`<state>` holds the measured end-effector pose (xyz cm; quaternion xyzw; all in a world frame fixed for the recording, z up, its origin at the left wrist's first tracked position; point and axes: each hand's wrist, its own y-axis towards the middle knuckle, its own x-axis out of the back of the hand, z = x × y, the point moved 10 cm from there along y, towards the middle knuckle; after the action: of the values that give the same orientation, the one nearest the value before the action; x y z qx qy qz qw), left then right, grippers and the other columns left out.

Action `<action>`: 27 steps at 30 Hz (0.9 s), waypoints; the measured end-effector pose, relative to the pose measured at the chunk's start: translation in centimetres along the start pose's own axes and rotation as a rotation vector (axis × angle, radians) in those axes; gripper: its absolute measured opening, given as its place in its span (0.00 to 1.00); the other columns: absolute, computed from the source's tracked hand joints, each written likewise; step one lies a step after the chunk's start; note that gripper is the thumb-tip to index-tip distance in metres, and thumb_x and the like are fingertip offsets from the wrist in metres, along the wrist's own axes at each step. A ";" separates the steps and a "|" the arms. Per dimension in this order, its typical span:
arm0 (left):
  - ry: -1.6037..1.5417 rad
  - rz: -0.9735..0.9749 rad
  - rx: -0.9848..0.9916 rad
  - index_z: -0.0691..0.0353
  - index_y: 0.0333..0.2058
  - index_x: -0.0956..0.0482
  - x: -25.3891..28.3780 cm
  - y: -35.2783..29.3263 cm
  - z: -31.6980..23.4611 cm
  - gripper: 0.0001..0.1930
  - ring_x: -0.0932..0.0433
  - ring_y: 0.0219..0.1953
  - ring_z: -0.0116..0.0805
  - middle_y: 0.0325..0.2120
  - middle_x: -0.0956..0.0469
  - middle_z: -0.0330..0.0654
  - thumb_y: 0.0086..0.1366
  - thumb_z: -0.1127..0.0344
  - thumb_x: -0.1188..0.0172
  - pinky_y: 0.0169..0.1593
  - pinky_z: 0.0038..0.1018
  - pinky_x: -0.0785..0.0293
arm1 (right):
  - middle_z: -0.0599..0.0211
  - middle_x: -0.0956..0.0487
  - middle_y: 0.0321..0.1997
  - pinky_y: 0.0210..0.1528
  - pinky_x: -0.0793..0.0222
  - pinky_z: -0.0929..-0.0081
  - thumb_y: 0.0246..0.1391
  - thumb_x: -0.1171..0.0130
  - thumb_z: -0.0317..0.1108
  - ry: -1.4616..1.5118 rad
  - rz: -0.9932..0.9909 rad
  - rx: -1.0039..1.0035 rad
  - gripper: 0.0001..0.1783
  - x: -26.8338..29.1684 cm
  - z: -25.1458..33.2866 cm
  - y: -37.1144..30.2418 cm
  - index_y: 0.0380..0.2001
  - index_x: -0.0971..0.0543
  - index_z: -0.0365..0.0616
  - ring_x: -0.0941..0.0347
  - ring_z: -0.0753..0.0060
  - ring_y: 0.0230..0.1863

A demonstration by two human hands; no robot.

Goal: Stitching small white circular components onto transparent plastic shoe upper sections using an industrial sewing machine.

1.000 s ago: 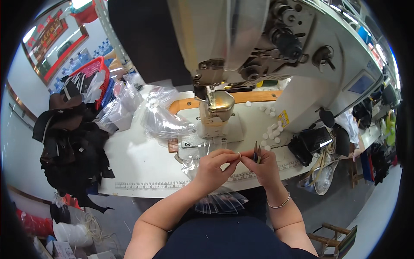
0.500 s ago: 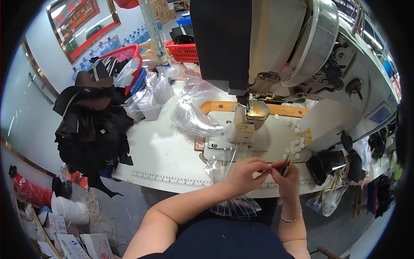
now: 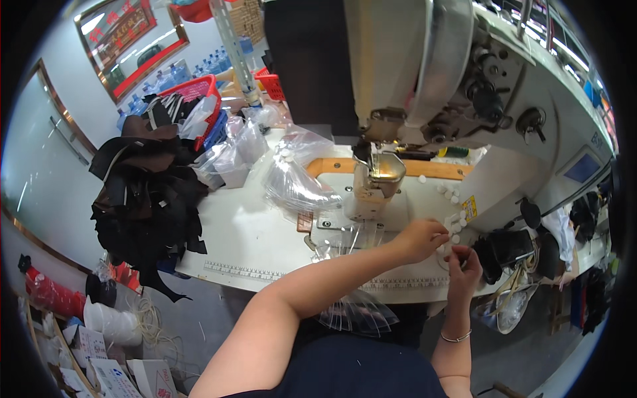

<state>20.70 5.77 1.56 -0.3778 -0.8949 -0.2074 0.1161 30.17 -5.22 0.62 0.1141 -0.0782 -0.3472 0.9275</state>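
White discs [image 3: 456, 229] lie right of the sewing-machine post [image 3: 377, 187], probably for easy reach; the left hand [image 3: 422, 240] bends beside them, the right hand [image 3: 466, 266] curls nearby; whether either grip clamps anything, I cannot tell.

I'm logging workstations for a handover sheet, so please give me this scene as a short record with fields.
Left hand: at the white discs; contact unclear
Right hand: beside the left, partly closed; contents unclear
Right wrist: bracelet
Machine: sewing machine on the table
Discs: loose, on the machine's right side
Clear sheets: fanned out, left of the needle area
Far left: black scraps, heaped; red basket behind
Near edge: ruler strip
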 end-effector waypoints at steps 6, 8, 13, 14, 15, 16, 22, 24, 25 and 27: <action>-0.154 -0.067 0.219 0.66 0.33 0.24 4.1 -8.5 -1.0 0.08 0.24 0.28 0.25 0.25 0.23 0.42 0.55 0.70 0.41 0.32 0.22 0.27 | 0.70 0.26 0.31 0.30 0.37 0.89 0.47 0.45 0.19 0.157 0.304 -0.014 0.11 -6.7 2.2 -3.2 0.37 0.28 0.37 0.31 0.85 0.29; -0.107 -0.164 0.176 0.66 0.33 0.24 5.5 -10.9 -1.2 0.07 0.25 0.28 0.23 0.25 0.23 0.41 0.55 0.72 0.40 0.32 0.22 0.28 | 0.70 0.25 0.29 0.29 0.38 0.90 0.46 0.43 0.20 0.164 0.503 -0.025 0.11 -9.0 2.9 -4.2 0.36 0.26 0.38 0.32 0.86 0.28; 0.199 -0.245 0.059 0.63 0.35 0.26 9.3 -14.3 -2.2 0.12 0.22 0.28 0.32 0.27 0.23 0.42 0.50 0.74 0.37 0.32 0.25 0.26 | 0.71 0.25 0.22 0.27 0.37 0.87 0.48 0.43 0.23 -0.068 0.613 -0.009 0.04 -11.5 3.0 -4.8 0.29 0.25 0.39 0.31 0.85 0.25; 0.406 -0.443 -0.122 0.63 0.35 0.26 12.0 -14.6 -4.1 0.14 0.23 0.31 0.40 0.29 0.24 0.44 0.47 0.75 0.36 0.34 0.28 0.26 | 0.72 0.25 0.22 0.27 0.38 0.87 0.48 0.43 0.23 -0.073 0.532 -0.034 0.02 -11.0 2.6 -4.2 0.28 0.26 0.39 0.32 0.85 0.24; 0.566 -0.485 -0.132 0.62 0.36 0.26 14.1 -14.5 -3.5 0.16 0.25 0.36 0.41 0.32 0.25 0.43 0.46 0.72 0.35 0.38 0.31 0.29 | 0.73 0.26 0.20 0.26 0.38 0.87 0.49 0.43 0.25 0.022 0.375 -0.003 0.02 -10.0 2.2 -3.3 0.26 0.26 0.39 0.32 0.85 0.23; 0.748 -0.474 -0.031 0.62 0.36 0.25 15.4 -14.6 -2.8 0.16 0.27 0.39 0.41 0.35 0.26 0.43 0.46 0.70 0.35 0.41 0.33 0.32 | 0.73 0.26 0.20 0.26 0.38 0.87 0.49 0.43 0.25 0.017 0.368 -0.002 0.02 -9.8 2.3 -3.0 0.26 0.26 0.39 0.32 0.85 0.23; 0.867 -0.319 0.083 0.61 0.34 0.24 14.9 -14.7 -0.2 0.14 0.29 0.42 0.39 0.37 0.27 0.39 0.47 0.64 0.37 0.42 0.35 0.36 | 0.68 0.23 0.26 0.26 0.34 0.85 0.49 0.42 0.29 -0.013 0.399 -0.178 0.06 -11.3 -1.9 -1.5 0.28 0.26 0.38 0.29 0.84 0.24; 0.868 -0.347 0.052 0.61 0.33 0.24 14.6 -14.8 -1.0 0.13 0.29 0.42 0.39 0.36 0.27 0.39 0.47 0.65 0.37 0.41 0.34 0.36 | 0.61 0.21 0.32 0.26 0.32 0.82 0.48 0.42 0.30 -0.036 0.457 -0.181 0.07 -13.1 -2.2 -1.4 0.29 0.26 0.38 0.27 0.80 0.24; 0.874 -0.382 0.032 0.61 0.33 0.24 14.8 -15.1 -1.4 0.12 0.29 0.41 0.40 0.35 0.26 0.39 0.47 0.66 0.37 0.41 0.34 0.36 | 0.59 0.22 0.33 0.26 0.32 0.81 0.48 0.42 0.30 -0.053 0.484 -0.153 0.07 -14.1 -1.8 -1.4 0.29 0.26 0.38 0.27 0.79 0.24; 0.933 -0.354 -0.015 0.61 0.32 0.24 14.1 -15.5 -1.5 0.11 0.29 0.41 0.41 0.34 0.26 0.40 0.48 0.67 0.38 0.41 0.34 0.35 | 0.57 0.22 0.31 0.26 0.32 0.78 0.48 0.42 0.29 -0.208 0.517 0.031 0.07 -15.4 0.5 -1.8 0.28 0.27 0.37 0.27 0.77 0.23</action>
<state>-0.14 4.22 3.68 -0.0876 -0.7965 -0.3772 0.4645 17.43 3.59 -0.37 0.0684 -0.2048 -0.1079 0.9704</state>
